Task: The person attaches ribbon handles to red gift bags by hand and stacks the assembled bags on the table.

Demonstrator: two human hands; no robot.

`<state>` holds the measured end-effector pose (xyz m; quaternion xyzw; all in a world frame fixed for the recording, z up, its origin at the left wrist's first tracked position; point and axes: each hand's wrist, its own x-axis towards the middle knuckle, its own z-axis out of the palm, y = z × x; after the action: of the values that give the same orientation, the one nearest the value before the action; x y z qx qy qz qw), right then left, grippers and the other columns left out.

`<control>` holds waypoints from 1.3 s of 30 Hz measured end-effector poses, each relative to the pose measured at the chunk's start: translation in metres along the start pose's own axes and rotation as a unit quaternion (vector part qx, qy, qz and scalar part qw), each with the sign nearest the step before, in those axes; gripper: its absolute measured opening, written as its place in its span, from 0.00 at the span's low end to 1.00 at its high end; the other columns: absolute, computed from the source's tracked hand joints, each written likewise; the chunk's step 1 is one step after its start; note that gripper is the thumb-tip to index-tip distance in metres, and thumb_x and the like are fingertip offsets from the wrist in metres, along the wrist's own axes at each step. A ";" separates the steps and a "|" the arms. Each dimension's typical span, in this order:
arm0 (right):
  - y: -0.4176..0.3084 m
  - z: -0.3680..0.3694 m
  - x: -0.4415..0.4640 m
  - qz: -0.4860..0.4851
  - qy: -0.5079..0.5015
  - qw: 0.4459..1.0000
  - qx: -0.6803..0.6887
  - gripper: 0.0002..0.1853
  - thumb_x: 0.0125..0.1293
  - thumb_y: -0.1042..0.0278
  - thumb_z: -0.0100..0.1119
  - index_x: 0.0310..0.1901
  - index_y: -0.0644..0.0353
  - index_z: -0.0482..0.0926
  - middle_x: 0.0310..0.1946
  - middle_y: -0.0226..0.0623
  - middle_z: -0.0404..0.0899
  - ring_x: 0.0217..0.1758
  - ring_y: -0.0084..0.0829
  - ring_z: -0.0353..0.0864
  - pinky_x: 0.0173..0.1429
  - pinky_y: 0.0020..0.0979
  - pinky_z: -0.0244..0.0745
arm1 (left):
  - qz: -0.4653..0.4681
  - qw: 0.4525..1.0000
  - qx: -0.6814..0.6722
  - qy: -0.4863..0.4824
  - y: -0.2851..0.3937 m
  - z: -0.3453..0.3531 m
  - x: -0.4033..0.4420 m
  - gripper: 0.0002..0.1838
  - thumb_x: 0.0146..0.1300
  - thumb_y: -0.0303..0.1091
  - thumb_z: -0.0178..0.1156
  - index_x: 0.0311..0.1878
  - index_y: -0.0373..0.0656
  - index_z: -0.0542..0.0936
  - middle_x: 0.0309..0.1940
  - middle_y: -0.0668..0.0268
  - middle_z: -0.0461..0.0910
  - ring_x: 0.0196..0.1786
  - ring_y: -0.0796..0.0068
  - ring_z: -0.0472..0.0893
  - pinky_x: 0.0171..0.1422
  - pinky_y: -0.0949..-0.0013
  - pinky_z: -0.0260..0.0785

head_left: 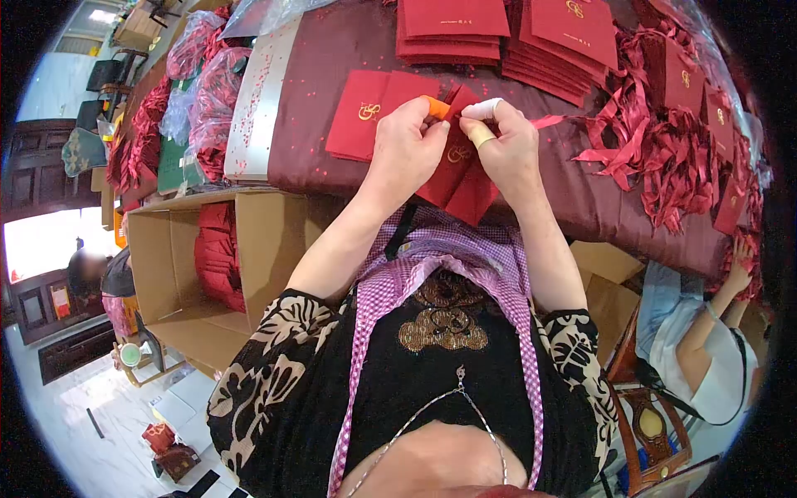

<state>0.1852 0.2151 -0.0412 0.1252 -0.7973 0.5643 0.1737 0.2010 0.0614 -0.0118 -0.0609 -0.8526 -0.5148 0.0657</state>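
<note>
Fingers (486, 109) curled, left hand (405, 149) and right hand (512, 151) pinch a red pouch (461, 176).

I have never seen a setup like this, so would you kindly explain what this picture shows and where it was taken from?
There is no machine here: a person works with their own two hands, and the single picture comes from a camera worn on the head, looking forward and down. That is why the chest appears at the bottom and the view bends at the edges.

The left hand and the right hand together hold a red gold-printed piece by its upper part. On the dark red tablecloth lie a stack of red pieces and, to the right, loose red ribbons. An open cardboard box stands at the left.
</note>
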 end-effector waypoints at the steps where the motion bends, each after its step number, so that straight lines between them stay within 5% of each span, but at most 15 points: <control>1: -0.002 -0.001 0.001 0.012 -0.014 1.000 -0.012 0.04 0.55 0.74 0.66 0.31 0.59 0.80 0.31 0.40 0.81 0.38 0.41 0.78 0.45 0.38 0.70 | 0.007 1.000 -0.005 0.009 -0.001 0.001 -0.001 0.08 0.58 0.22 0.61 0.41 0.34 0.80 0.27 0.70 0.79 0.29 0.87 0.74 0.34 0.78 0.68; 3: -0.007 -0.002 0.002 0.026 -0.029 0.999 -0.025 0.03 0.55 0.74 0.65 0.31 0.59 0.80 0.30 0.40 0.81 0.38 0.42 0.78 0.45 0.38 0.69 | 0.014 1.000 -0.010 0.018 -0.002 0.003 -0.002 0.07 0.58 0.22 0.61 0.41 0.34 0.80 0.27 0.70 0.80 0.29 0.87 0.74 0.35 0.78 0.69; 8: -0.013 -0.001 0.004 -0.175 -0.020 0.967 -0.186 0.01 0.56 0.75 0.59 0.30 0.60 0.76 0.28 0.40 0.78 0.38 0.42 0.77 0.47 0.40 0.66 | 0.112 0.992 0.043 0.047 -0.011 0.010 -0.001 0.07 0.58 0.20 0.59 0.41 0.32 0.80 0.31 0.62 0.82 0.32 0.81 0.79 0.38 0.75 0.71; 11: -0.016 -0.002 0.006 -0.180 -0.030 0.966 -0.184 0.01 0.55 0.76 0.58 0.29 0.60 0.76 0.27 0.41 0.78 0.37 0.43 0.77 0.46 0.42 0.66 | 0.159 0.982 0.079 0.069 -0.006 0.010 -0.001 0.07 0.58 0.19 0.58 0.40 0.31 0.80 0.31 0.59 0.81 0.34 0.79 0.80 0.38 0.74 0.72; 14: -0.011 -0.007 0.010 -0.018 -0.079 0.997 -0.007 0.03 0.55 0.76 0.60 0.30 0.62 0.77 0.29 0.44 0.80 0.37 0.47 0.79 0.44 0.43 0.71 | 0.121 0.991 0.027 0.055 -0.006 0.013 -0.007 0.07 0.57 0.18 0.58 0.39 0.31 0.80 0.30 0.58 0.81 0.34 0.78 0.81 0.38 0.74 0.72; 16: -0.013 -0.010 0.011 -0.013 -0.088 0.996 -0.013 0.03 0.55 0.77 0.62 0.31 0.62 0.77 0.29 0.44 0.81 0.37 0.47 0.79 0.44 0.42 0.72 | 0.121 0.990 0.037 0.063 -0.005 0.014 -0.009 0.07 0.57 0.18 0.58 0.39 0.31 0.79 0.30 0.58 0.81 0.34 0.78 0.81 0.37 0.74 0.72; 20: -0.021 -0.026 0.017 0.033 -0.138 0.990 -0.007 0.13 0.55 0.79 0.62 0.44 0.62 0.78 0.28 0.44 0.81 0.34 0.46 0.80 0.40 0.42 0.73 | 0.171 0.980 0.074 0.063 0.001 0.010 -0.008 0.08 0.55 0.19 0.59 0.39 0.32 0.79 0.32 0.53 0.81 0.36 0.62 0.83 0.40 0.66 0.74; 22: -0.025 -0.037 0.023 -0.091 -0.192 0.969 -0.124 0.18 0.53 0.77 0.64 0.48 0.59 0.78 0.27 0.41 0.79 0.35 0.42 0.78 0.45 0.40 0.69 | 0.155 0.985 0.079 0.005 0.003 0.007 -0.009 0.09 0.55 0.21 0.59 0.40 0.33 0.80 0.33 0.50 0.80 0.38 0.55 0.83 0.42 0.62 0.74; 24: -0.019 -0.042 0.023 -0.205 -0.199 0.936 -0.204 0.16 0.54 0.73 0.65 0.46 0.56 0.80 0.28 0.37 0.77 0.38 0.37 0.77 0.52 0.37 0.64 | 0.166 0.981 0.102 -0.001 0.007 0.003 -0.010 0.09 0.57 0.22 0.58 0.41 0.33 0.80 0.34 0.49 0.80 0.38 0.58 0.83 0.41 0.63 0.73; 27: -0.021 -0.047 0.025 -0.213 -0.196 0.942 -0.168 0.13 0.53 0.72 0.65 0.42 0.56 0.79 0.28 0.35 0.77 0.37 0.38 0.77 0.51 0.37 0.64 | 0.054 0.997 -0.002 -0.062 0.011 -0.003 -0.010 0.10 0.61 0.22 0.55 0.45 0.34 0.80 0.37 0.52 0.83 0.41 0.68 0.84 0.46 0.68 0.74; 31: -0.019 -0.051 0.025 -0.200 -0.197 0.947 -0.156 0.12 0.53 0.71 0.66 0.39 0.57 0.78 0.28 0.35 0.77 0.37 0.38 0.77 0.51 0.37 0.64 | 0.067 0.996 -0.033 -0.055 0.006 -0.003 -0.006 0.10 0.61 0.21 0.56 0.45 0.33 0.80 0.38 0.56 0.84 0.43 0.72 0.84 0.49 0.70 0.74; 38: -0.016 -0.051 0.021 -0.212 -0.171 0.952 -0.139 0.13 0.51 0.68 0.69 0.37 0.57 0.76 0.28 0.35 0.78 0.37 0.39 0.76 0.50 0.36 0.65 | 0.068 0.993 -0.045 -0.084 0.006 -0.003 0.003 0.09 0.58 0.21 0.61 0.43 0.35 0.80 0.35 0.57 0.83 0.39 0.71 0.83 0.47 0.69 0.75; 39: -0.017 -0.051 0.021 -0.212 -0.169 0.952 -0.139 0.13 0.50 0.68 0.69 0.36 0.57 0.76 0.28 0.35 0.78 0.37 0.39 0.76 0.50 0.36 0.65 | 0.108 0.991 -0.030 -0.069 0.003 -0.001 0.003 0.08 0.57 0.22 0.61 0.41 0.36 0.79 0.35 0.57 0.82 0.39 0.64 0.82 0.45 0.65 0.74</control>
<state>0.1798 0.2578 -0.0028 0.3598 -0.8407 0.3682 0.1676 0.1990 0.0621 -0.0078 -0.1904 -0.8275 -0.5247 0.0602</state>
